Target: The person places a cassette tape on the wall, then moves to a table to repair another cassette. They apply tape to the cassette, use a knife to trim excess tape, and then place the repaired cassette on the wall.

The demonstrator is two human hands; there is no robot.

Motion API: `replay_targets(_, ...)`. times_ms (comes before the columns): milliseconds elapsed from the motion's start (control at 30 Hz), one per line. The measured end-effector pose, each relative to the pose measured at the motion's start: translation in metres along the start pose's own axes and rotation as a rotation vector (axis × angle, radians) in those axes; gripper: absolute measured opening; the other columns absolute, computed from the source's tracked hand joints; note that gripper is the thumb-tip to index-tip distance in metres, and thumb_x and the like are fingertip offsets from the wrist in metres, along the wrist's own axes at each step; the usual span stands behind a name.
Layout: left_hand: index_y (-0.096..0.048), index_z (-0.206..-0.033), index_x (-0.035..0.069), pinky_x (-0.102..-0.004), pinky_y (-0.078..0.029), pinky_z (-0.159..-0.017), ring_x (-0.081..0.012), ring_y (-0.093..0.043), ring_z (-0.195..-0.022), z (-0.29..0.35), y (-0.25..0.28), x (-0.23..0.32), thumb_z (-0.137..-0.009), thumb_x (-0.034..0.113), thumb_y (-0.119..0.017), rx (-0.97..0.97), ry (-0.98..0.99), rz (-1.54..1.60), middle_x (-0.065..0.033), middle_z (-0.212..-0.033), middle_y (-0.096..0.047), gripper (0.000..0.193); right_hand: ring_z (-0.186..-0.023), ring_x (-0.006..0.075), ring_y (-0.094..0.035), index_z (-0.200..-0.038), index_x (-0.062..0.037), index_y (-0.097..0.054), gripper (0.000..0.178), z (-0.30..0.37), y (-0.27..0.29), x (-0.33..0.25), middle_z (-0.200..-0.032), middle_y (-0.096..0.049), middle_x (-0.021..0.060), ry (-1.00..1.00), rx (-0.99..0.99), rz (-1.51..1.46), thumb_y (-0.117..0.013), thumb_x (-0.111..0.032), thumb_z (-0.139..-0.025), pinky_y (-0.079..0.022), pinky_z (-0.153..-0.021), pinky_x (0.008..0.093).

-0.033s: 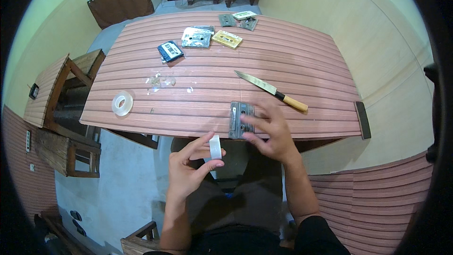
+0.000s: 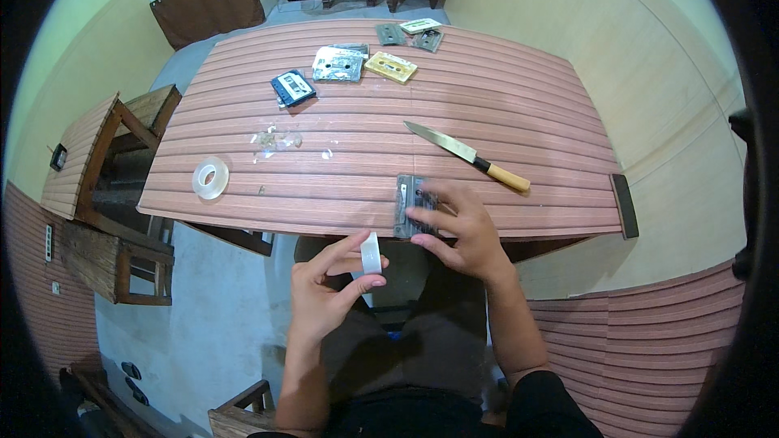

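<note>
My left hand (image 2: 329, 288) is in front of the table's near edge, its fingers and thumb closed around a small white tape roll (image 2: 370, 253) seen edge-on. A dark see-through cassette tape (image 2: 402, 211) lies flat at the near edge of the table. Over its right half reaches my right hand (image 2: 466, 235), fingers spread, fingertips on or just above the case; they hide part of it. Beyond that hand lies a knife (image 2: 454, 146) with a pale wooden handle, its blade pointing to the far left.
A clear tape roll (image 2: 210, 178) lies at the table's left. Crumpled clear scraps (image 2: 277, 140) are scattered past it. Farther back are a blue cassette (image 2: 293, 89), a silvery one (image 2: 337, 63), a yellow one (image 2: 391, 67) and several more at the far edge. Wooden stools (image 2: 122, 264) stand left.
My right hand has shifted slightly left and nearer over the cassette, and its blurred fingers now show more sharply. My left hand keeps its hold on the white tape roll.
</note>
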State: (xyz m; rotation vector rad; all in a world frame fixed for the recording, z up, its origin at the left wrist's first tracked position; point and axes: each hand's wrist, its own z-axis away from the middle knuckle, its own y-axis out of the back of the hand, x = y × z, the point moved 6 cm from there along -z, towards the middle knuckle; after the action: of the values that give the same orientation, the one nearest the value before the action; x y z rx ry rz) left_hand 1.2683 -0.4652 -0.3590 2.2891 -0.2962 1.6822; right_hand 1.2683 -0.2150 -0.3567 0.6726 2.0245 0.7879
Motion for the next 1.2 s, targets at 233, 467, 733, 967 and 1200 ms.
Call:
replay_targets(233, -0.073, -0.135, 0.0, -0.0352, -0.063, -0.098, -0.0203, -0.082, -0.107, 0.01, -0.005, -0.017, -0.089, -0.001, -0.092, 0.019, 0.094, 0.174, -0.0173, -0.11, -0.086, 0.05, -0.135, 0.0383, -0.065, -0.121, -0.0138, -0.084, 0.034, 0.001, 0.002, 0.002, -0.135, -0.076, 0.0091, 0.069, 0.064, -0.041, -0.09, -0.024, -0.089, -0.054, -0.109, 0.0512)
replay_targets(467, -0.064, -0.128, 0.0, -0.031, -0.063, -0.094, -0.0187, -0.08, -0.109, 0.028, -0.032, -0.028, -0.095, -0.004, -0.087, -0.007, 0.217, 0.375, -0.0167, -0.112, -0.084, 0.04, -0.112, 0.0342, -0.07, -0.117, -0.0074, -0.08, 0.046, 0.037, -0.009, -0.065, -0.121, -0.075, 0.0123, 0.018, 0.174, -0.307, -0.098, -0.016, -0.076, -0.058, -0.094, 0.0444)
replay_targets(733, -0.059, -0.125, -0.001, -0.038, -0.065, -0.106, -0.0197, -0.076, -0.114, 0.038, -0.058, -0.048, -0.116, 0.009, -0.063, -0.163, 0.422, 0.628, -0.0137, -0.117, -0.076, 0.015, -0.11, 0.032, -0.069, -0.121, -0.0044, -0.077, 0.045, 0.074, -0.02, -0.057, -0.116, -0.074, 0.0142, -0.137, 0.231, -0.247, -0.093, -0.005, -0.08, -0.057, -0.092, 0.0395)
replay_targets(967, -0.057, -0.126, 0.001, -0.0394, -0.066, -0.104, -0.0223, -0.077, -0.116, 0.03, -0.068, -0.046, -0.116, 0.008, -0.062, -0.201, 0.435, 0.572, -0.0165, -0.12, -0.078, 0.014, -0.101, 0.0344, -0.075, -0.126, -0.0039, -0.073, 0.044, 0.085, -0.03, -0.054, -0.11, -0.076, 0.0164, -0.311, 0.278, -0.314, -0.087, -0.005, -0.084, -0.061, -0.086, 0.0413)
replay_targets(1200, -0.073, -0.112, 0.003, -0.0307, -0.057, -0.065, -0.0167, -0.081, -0.087, 0.019, -0.049, -0.016, -0.106, 0.015, -0.078, -0.079, 0.486, -0.304, -0.0163, -0.087, -0.078, 0.014, -0.083, 0.0151, -0.073, -0.13, -0.0049, -0.073, 0.057, 0.074, -0.038, -0.064, -0.098, -0.08, 0.0056, -0.313, 0.306, -0.26, -0.093, -0.008, -0.077, -0.052, -0.061, 0.0274)
